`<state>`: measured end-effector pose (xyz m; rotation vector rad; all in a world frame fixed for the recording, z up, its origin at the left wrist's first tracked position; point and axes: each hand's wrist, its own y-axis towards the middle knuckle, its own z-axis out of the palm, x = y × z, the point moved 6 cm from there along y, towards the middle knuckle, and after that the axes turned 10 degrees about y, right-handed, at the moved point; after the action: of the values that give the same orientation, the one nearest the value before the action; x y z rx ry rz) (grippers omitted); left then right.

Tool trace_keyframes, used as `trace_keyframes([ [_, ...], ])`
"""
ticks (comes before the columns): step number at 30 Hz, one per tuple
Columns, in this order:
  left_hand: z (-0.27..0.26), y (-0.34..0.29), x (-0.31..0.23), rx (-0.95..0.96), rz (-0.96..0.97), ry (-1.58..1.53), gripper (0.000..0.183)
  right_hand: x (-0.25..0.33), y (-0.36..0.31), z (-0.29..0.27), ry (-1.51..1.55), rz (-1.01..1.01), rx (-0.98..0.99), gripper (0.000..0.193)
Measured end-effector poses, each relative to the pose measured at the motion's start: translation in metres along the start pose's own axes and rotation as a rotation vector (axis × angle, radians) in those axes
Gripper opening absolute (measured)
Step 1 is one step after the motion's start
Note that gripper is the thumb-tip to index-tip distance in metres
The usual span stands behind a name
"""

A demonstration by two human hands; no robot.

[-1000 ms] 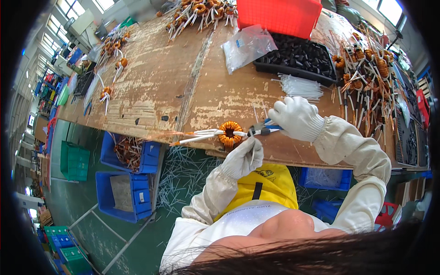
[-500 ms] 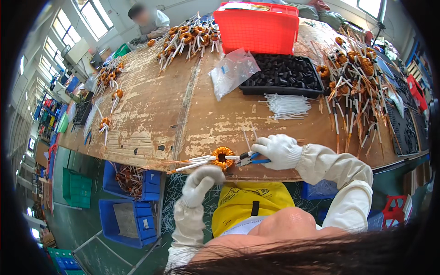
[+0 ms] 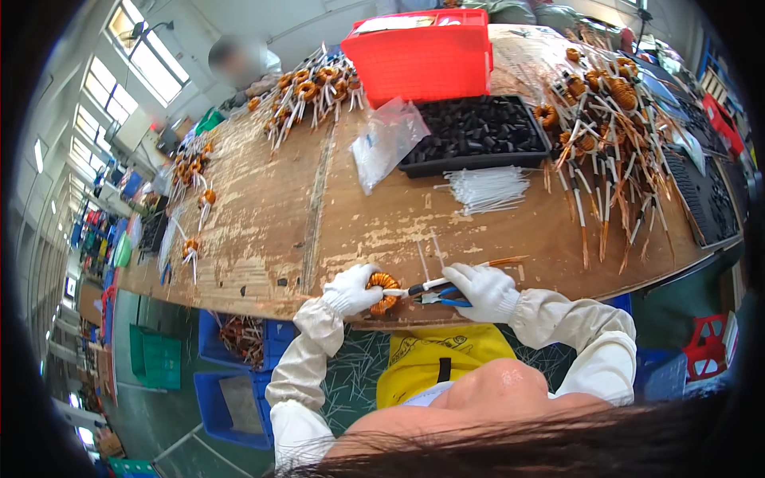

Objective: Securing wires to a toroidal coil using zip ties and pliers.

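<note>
Near the table's front edge, my left hand (image 3: pixel 349 291) is closed round the left side of a toroidal coil (image 3: pixel 386 301) wound with orange copper wire. White-sleeved leads run from the coil to the right, with a black sleeve on them and bare copper ends (image 3: pixel 506 260) past my right hand. My right hand (image 3: pixel 484 292) is closed on blue-handled cutting pliers (image 3: pixel 448 301), their jaws toward the coil and beside the leads. Whether its fingers also press on the leads cannot be made out. Two thin white cable ties (image 3: pixel 437 248) stand out just beyond the leads.
Beyond my hands lie a pile of white cable ties (image 3: pixel 488 190), a black tray (image 3: pixel 478 166) of black pieces, a plastic bag (image 3: pixel 382 151) and a red crate (image 3: pixel 418 60). Coils are heaped at right (image 3: pixel 610 119) and far left. Blue bins (image 3: pixel 231 408) stand below the edge.
The coil's leads pointed left before and now point right. My left hand has moved from below the leads up onto the coil. My right hand keeps the pliers and sits slightly lower.
</note>
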<state>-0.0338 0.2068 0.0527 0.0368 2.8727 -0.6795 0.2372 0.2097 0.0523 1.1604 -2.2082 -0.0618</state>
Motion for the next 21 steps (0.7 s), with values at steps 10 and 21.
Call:
trace_keyframes([
  [10, -0.036, -0.037, -0.048, -0.634, 0.393, 0.245, 0.060, -0.002, -0.008, -0.010, 0.030, 0.098, 0.032, 0.075],
  [21, 0.012, -0.021, -0.017, -1.159, 0.526, 0.494, 0.062, -0.008, -0.003, -0.018, -0.132, 0.054, -0.014, 0.056],
])
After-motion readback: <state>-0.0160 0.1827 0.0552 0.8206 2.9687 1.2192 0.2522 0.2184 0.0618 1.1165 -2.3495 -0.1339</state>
